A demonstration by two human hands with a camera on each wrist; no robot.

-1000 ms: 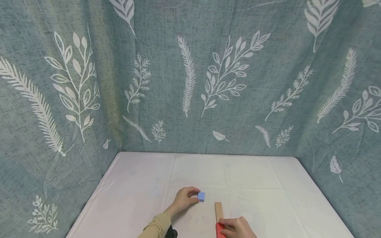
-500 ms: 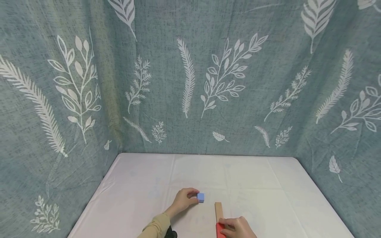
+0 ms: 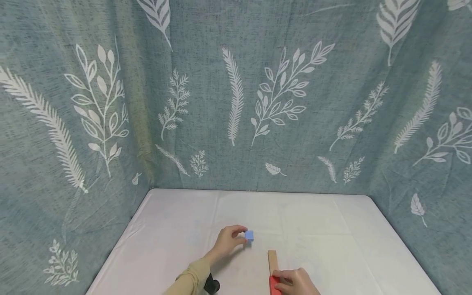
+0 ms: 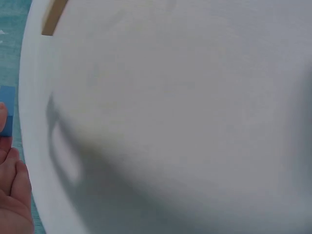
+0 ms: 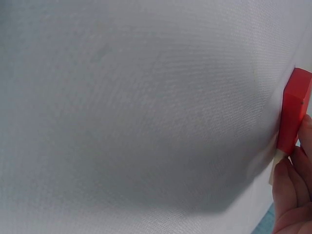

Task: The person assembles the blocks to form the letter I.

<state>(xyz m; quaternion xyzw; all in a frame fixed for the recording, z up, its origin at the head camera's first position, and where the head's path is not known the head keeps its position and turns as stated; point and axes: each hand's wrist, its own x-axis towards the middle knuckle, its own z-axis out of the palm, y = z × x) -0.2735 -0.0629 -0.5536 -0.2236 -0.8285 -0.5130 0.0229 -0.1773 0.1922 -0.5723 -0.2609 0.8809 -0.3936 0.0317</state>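
Between thumb and fingers, my left hand pinches a small blue block. In the left wrist view the blue block shows at the left edge, past the table's edge against the cloth. My right hand grips a red block low in the head view. A plain wooden block, long and narrow, lies in line with the red one's far end. In the right wrist view the red block is against the white surface, with my fingers partly covering the pale wood.
A white-covered table spreads around both hands. Teal leaf-patterned cloth hangs behind it and along both sides. Something black sits by my left wrist, partly hidden by the sleeve.
My left hand has shifted upward in the head view, away from me, carrying the blue block. My right hand keeps its place on the red block.
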